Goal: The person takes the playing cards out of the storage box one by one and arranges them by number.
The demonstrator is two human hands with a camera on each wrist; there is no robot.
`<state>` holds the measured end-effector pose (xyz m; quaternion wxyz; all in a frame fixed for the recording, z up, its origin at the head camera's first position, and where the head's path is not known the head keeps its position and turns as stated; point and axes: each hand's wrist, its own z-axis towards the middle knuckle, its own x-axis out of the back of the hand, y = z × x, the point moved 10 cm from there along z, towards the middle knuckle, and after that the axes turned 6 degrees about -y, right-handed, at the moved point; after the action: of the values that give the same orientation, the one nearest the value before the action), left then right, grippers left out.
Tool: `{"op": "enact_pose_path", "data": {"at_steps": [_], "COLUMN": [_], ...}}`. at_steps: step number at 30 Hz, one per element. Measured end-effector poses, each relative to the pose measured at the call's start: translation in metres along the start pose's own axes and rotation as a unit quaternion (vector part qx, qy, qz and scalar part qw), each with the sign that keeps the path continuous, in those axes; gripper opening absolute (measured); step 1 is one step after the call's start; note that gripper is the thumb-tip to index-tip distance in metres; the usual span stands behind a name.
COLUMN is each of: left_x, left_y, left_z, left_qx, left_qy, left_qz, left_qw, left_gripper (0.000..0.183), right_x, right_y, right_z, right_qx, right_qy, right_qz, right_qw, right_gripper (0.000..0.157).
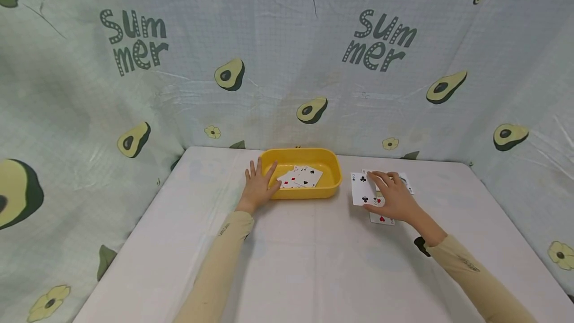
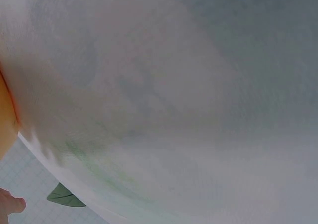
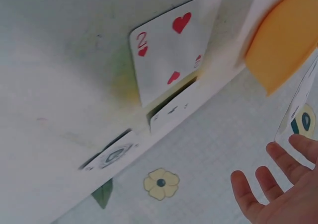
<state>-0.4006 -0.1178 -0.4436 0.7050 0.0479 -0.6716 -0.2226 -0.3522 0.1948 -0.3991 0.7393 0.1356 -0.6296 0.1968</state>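
My left hand (image 1: 256,187) rests at the left end of a yellow plastic tray (image 1: 299,193), fingers spread and the thumb over the rim. Several playing cards (image 1: 309,177) lie loosely overlapped inside it. To the right of the tray, my right hand (image 1: 393,201) pinches a two of clubs (image 1: 360,189) between thumb and fingers, raised above the table. Beneath that hand lies a two of hearts (image 3: 169,45), partly hidden in the head view. Beyond it are a card with small black pips (image 3: 174,107) and a card with a large dark central emblem (image 3: 114,152).
A white cloth covers the table (image 1: 287,258). Behind it and at both sides hangs a patterned cloth (image 1: 269,24) with avocados and lettering. The tray stands near the table's back edge. A dark band (image 1: 422,246) shows at my right wrist.
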Motion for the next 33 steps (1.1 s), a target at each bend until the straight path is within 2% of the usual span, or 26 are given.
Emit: {"op": "enact_pose_path", "data": {"at_steps": [10,26,33], "left_x": [0.001,-0.002,0.0], "left_y": [0.0,-0.002,0.0], "left_z": [0.0,-0.001,-0.001], "left_qx": [0.001,0.016,0.013], "left_qy": [-0.004,-0.014,-0.008], "left_qz": [-0.003,0.004,0.004], "left_qw": [1.0,0.9998,0.9999], "left_gripper": [0.061,0.061,0.061], "right_x": [0.001,-0.011,-0.019], "right_y": [0.027,0.08,0.096], "right_z": [-0.022,-0.056,-0.067], "right_qx": [0.002,-0.041,-0.048], "right_qy": [0.014,-0.013,-0.044], "right_qz": [-0.01,-0.024,-0.03], "right_qw": [1.0,0.999,0.997], "right_gripper": [0.086,0.082,0.082]}}
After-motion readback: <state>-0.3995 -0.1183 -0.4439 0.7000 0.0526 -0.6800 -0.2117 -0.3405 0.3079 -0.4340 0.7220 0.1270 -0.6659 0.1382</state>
